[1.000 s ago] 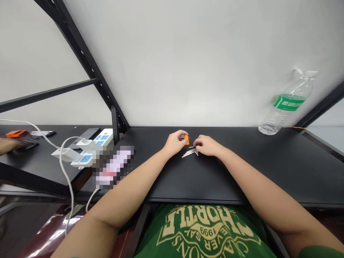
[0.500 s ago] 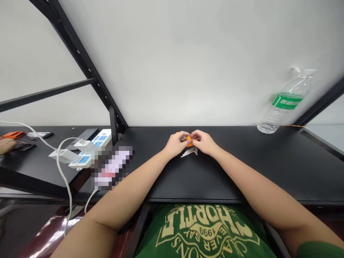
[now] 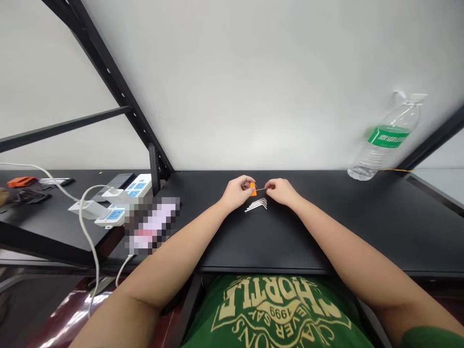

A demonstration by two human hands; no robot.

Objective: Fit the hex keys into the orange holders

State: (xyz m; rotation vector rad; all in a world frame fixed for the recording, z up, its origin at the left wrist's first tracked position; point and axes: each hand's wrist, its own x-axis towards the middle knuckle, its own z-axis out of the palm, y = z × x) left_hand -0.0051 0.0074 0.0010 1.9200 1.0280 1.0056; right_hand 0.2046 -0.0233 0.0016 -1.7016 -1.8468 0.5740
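My left hand (image 3: 237, 194) is closed on a small orange hex key holder (image 3: 253, 189), its fingers hiding part of it. To the right of it, my right hand (image 3: 281, 191) pinches the end of a thin metal hex key (image 3: 261, 189) that spans from the holder to my fingertips. I cannot tell how deep the key sits in the holder. On the black table (image 3: 290, 237) just below both hands, several L-shaped silver hex keys (image 3: 256, 205) lie side by side in a row.
Leftward on the table lies a blurred-out phone (image 3: 154, 227), with a white power strip (image 3: 139, 186) and cables beyond it. Another orange holder (image 3: 22, 181) and dark hex keys (image 3: 31, 196) lie far left. A water bottle (image 3: 387, 137) leans at the back right.
My right hand has moved slightly right, away from the holder, and the hex key between them now shows. At the far left, another person's hand has drawn back toward the frame's edge.
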